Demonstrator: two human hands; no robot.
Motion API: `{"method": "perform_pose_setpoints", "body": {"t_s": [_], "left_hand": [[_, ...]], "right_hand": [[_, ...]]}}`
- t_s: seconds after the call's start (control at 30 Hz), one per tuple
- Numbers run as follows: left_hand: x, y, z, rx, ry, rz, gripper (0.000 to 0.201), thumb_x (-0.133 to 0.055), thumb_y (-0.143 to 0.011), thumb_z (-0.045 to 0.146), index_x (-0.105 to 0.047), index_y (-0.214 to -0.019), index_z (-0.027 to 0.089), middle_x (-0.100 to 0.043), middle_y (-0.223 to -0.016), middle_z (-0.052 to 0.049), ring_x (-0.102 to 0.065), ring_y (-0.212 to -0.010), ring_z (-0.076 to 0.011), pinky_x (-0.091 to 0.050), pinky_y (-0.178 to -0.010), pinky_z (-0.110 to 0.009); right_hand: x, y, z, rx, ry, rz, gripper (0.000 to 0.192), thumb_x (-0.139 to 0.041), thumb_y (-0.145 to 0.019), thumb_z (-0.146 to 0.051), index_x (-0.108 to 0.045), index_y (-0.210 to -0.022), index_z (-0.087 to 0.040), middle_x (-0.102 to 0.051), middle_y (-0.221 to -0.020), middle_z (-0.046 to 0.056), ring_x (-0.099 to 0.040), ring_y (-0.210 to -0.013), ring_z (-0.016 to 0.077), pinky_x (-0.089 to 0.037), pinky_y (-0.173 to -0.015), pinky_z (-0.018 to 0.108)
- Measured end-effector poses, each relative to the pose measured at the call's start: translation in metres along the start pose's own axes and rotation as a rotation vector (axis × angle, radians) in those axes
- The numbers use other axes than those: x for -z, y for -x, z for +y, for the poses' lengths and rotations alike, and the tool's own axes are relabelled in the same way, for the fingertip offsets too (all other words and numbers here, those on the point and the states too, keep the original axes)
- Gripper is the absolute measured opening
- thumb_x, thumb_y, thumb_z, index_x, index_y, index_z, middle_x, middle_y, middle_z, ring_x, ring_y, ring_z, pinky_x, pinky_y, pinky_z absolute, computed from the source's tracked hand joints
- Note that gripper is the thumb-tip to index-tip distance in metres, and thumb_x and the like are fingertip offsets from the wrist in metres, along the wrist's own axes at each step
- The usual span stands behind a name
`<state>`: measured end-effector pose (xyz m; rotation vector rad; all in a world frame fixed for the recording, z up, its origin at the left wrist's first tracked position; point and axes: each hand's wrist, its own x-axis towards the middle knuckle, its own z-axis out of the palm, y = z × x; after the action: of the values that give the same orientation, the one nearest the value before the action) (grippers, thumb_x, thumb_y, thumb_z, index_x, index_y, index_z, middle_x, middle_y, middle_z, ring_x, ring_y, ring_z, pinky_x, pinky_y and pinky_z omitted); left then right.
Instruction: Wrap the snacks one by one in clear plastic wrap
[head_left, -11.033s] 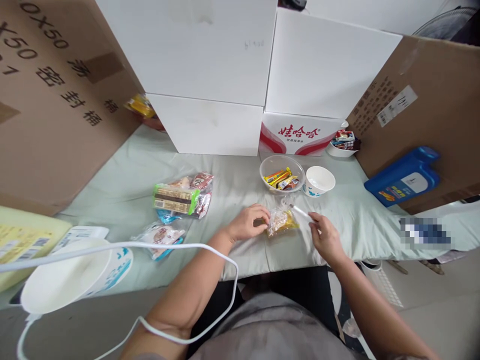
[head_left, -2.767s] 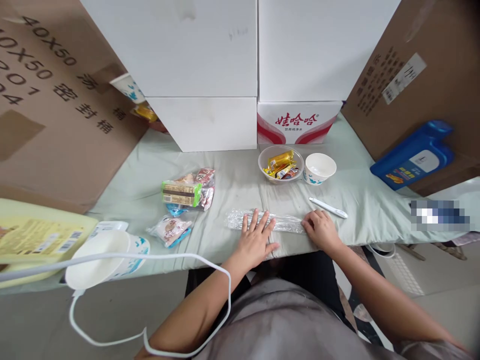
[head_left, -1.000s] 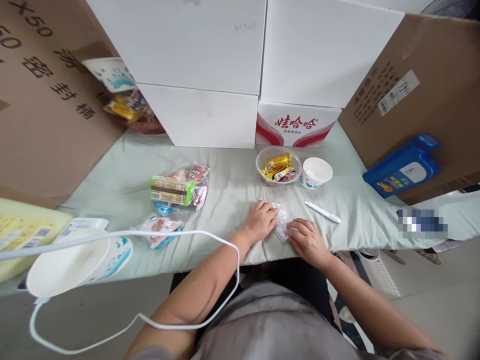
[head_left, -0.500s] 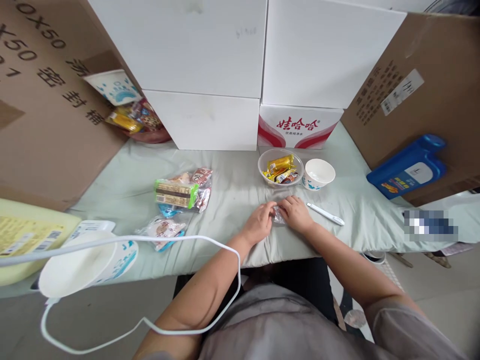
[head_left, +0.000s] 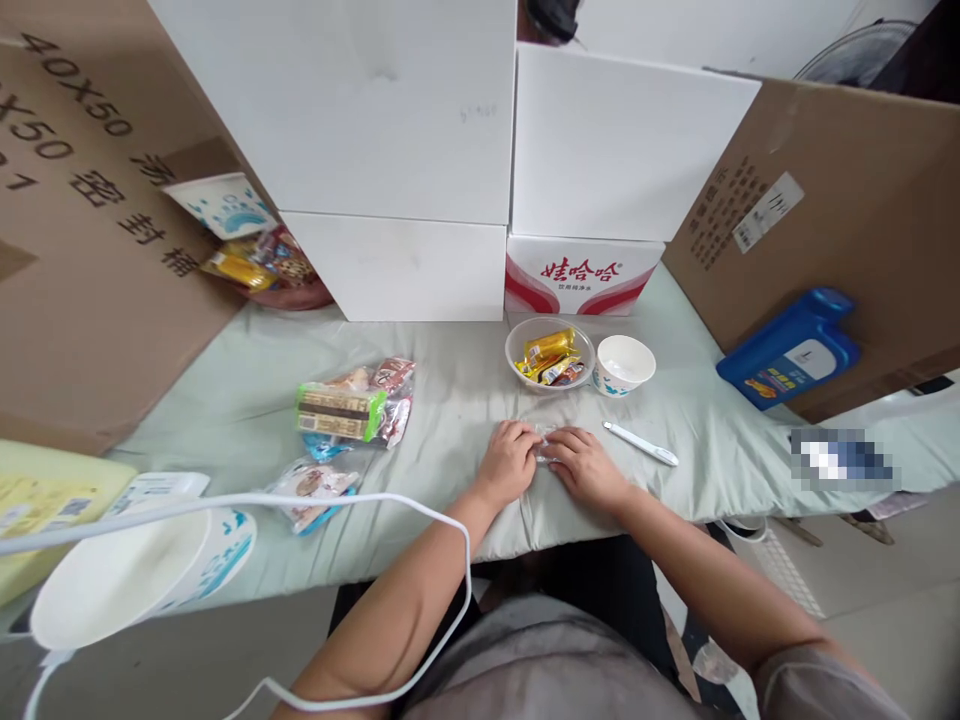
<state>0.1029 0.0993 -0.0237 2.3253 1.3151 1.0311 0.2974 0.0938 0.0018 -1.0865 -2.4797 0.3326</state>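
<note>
Close to the front edge of the cloth-covered table, my left hand [head_left: 510, 462] and my right hand [head_left: 589, 468] meet over a small piece of crinkled clear plastic [head_left: 547, 445]. The fingers of both are bent onto it and press it from either side; what lies under them is hidden. Just beyond the hands stands a clear round bowl [head_left: 513, 368] with yellow and dark wrapped snacks [head_left: 551, 345] inside. A white paper cup [head_left: 624, 368] with blue marks stands upright beside the bowl. Right of my right hand lies a white utility knife [head_left: 641, 444].
Packaged snacks [head_left: 341, 412] lie to the left, near a tilted large paper cup [head_left: 135, 575] and a white cable [head_left: 330, 498]. White boxes [head_left: 420, 270] wall off the back. Cardboard stands on both sides, with a blue bottle [head_left: 791, 350] at right.
The whole view has shifted, so the table things sit lower and slightly left. My fingers have spread a little flatter over the plastic, which stays between my hands.
</note>
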Motion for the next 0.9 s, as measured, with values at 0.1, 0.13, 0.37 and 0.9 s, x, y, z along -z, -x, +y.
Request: {"method": "perform_pose_setpoints", "body": {"t_s": [0.1, 0.13, 0.37, 0.9], "left_hand": [[0.001, 0.000, -0.005, 0.062, 0.088, 0.056, 0.026, -0.050, -0.078, 0.002, -0.062, -0.093, 0.018, -0.061, -0.096, -0.006, -0.055, -0.097, -0.0211, -0.050, -0.089, -0.040], [0.001, -0.001, -0.006, 0.077, 0.109, 0.060, 0.024, -0.050, -0.078, 0.002, -0.062, -0.092, 0.018, -0.062, -0.094, -0.006, -0.056, -0.095, -0.0209, -0.051, -0.087, -0.039], [-0.001, -0.004, -0.004, 0.072, 0.094, 0.028, 0.016, -0.055, -0.078, 0.006, -0.064, -0.082, 0.019, -0.062, -0.091, -0.006, -0.057, -0.093, -0.0210, -0.051, -0.085, -0.039], [0.016, -0.001, 0.003, 0.050, 0.050, 0.140, 0.021, -0.051, -0.080, 0.008, -0.063, -0.093, 0.019, -0.062, -0.098, -0.008, -0.058, -0.098, -0.0212, -0.049, -0.089, -0.041]], "right_hand": [[0.017, -0.001, 0.000, -0.023, -0.042, 0.064, 0.027, -0.041, -0.095, -0.022, -0.067, -0.104, -0.025, -0.068, -0.104, 0.009, -0.059, -0.099, 0.0238, -0.050, -0.087, 0.043], [0.029, -0.003, 0.004, -0.039, -0.024, 0.152, 0.027, -0.041, -0.095, -0.023, -0.067, -0.104, -0.025, -0.068, -0.103, 0.009, -0.059, -0.099, 0.0236, -0.050, -0.087, 0.043], [0.105, -0.040, 0.075, -0.294, 0.370, 0.466, 0.026, -0.046, -0.092, -0.029, -0.068, -0.101, -0.018, -0.066, -0.111, 0.014, -0.057, -0.106, 0.0282, -0.042, -0.095, 0.047], [0.007, 0.091, 0.048, -0.682, 0.536, 0.248, 0.044, -0.039, -0.093, -0.045, -0.058, -0.123, -0.020, -0.056, -0.130, 0.014, -0.048, -0.118, 0.0355, -0.040, -0.093, 0.056]]}}
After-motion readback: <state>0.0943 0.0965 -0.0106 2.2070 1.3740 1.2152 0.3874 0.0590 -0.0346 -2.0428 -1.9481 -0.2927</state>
